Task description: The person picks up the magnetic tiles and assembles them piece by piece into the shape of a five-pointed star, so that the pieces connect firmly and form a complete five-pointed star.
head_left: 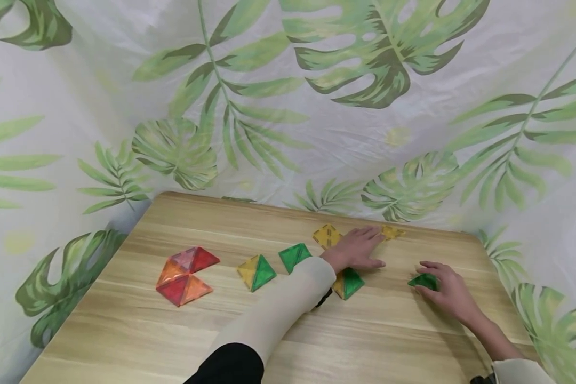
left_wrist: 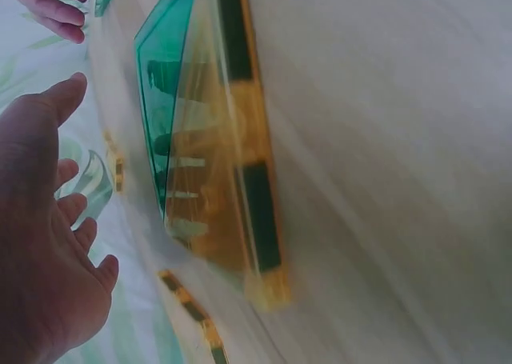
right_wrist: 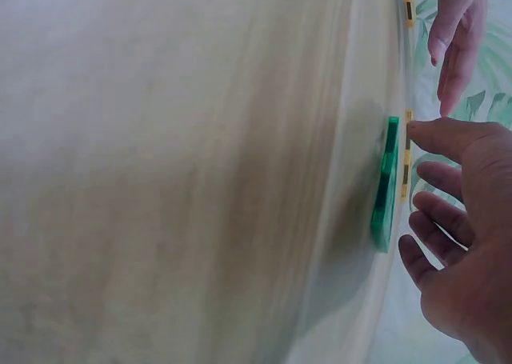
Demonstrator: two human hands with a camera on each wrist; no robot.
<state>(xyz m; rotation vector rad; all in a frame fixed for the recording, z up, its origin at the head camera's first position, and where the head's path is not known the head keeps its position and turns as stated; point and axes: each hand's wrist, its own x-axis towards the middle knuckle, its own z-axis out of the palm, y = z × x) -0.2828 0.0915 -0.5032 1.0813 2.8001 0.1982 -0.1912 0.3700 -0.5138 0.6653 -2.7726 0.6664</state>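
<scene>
My left hand reaches over the table's far side, fingers extended, close to a yellow tile at the far edge. Below its wrist lies a yellow and green tile pair, also large in the left wrist view as a green and yellow pair. At the right, my right hand is spread around a green triangular tile, thumb and fingers apart. In the right wrist view the green tile lies on the table just beyond the fingers of the right hand, with a gap between them.
A ring of red, orange and pink triangles lies on the left of the wooden table. Between it and my left sleeve are a yellow-green pair and green tiles. Yellow tiles sit behind. Leaf-patterned cloth hangs behind.
</scene>
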